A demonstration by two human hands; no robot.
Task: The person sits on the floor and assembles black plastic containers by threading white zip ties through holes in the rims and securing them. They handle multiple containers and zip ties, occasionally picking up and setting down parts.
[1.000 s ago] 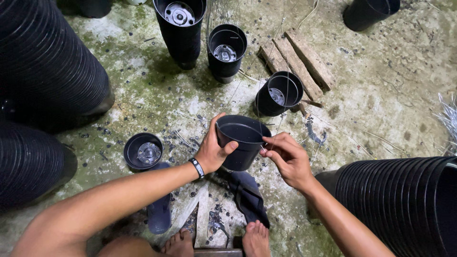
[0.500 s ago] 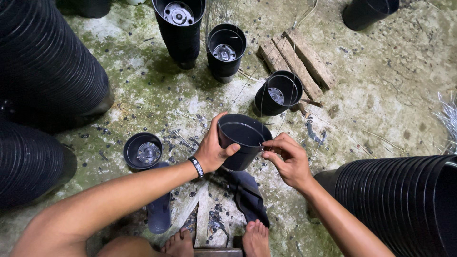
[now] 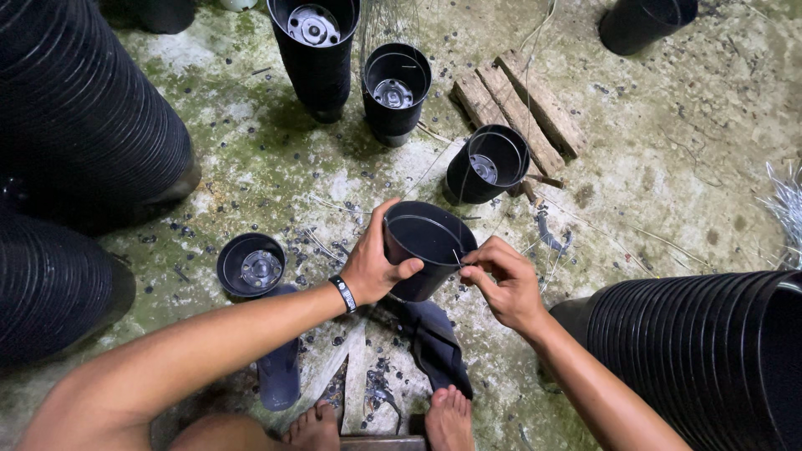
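Observation:
My left hand point(image 3: 374, 266) grips a black plastic pot point(image 3: 424, 247) by its left rim and wall, holding it tilted above the concrete floor. A black band sits on that wrist. My right hand point(image 3: 499, 280) is at the pot's right rim, its fingertips pinched on a thin wire point(image 3: 456, 257) that runs across the pot's mouth. The pot is empty inside as far as I can see.
Single black pots stand on the floor point(image 3: 251, 266) point(image 3: 487, 164) point(image 3: 396, 88), with a taller stack point(image 3: 316, 50) behind. Long nested stacks of pots lie at left point(image 3: 79, 125) and lower right point(image 3: 710, 351). Wooden slats point(image 3: 518, 108), dark sandals point(image 3: 434, 342), wire strands and my bare feet point(image 3: 447, 418) are nearby.
The pot and both hands have stayed nearly in place. My right fingers have shifted slightly along the pot's rim with the wire.

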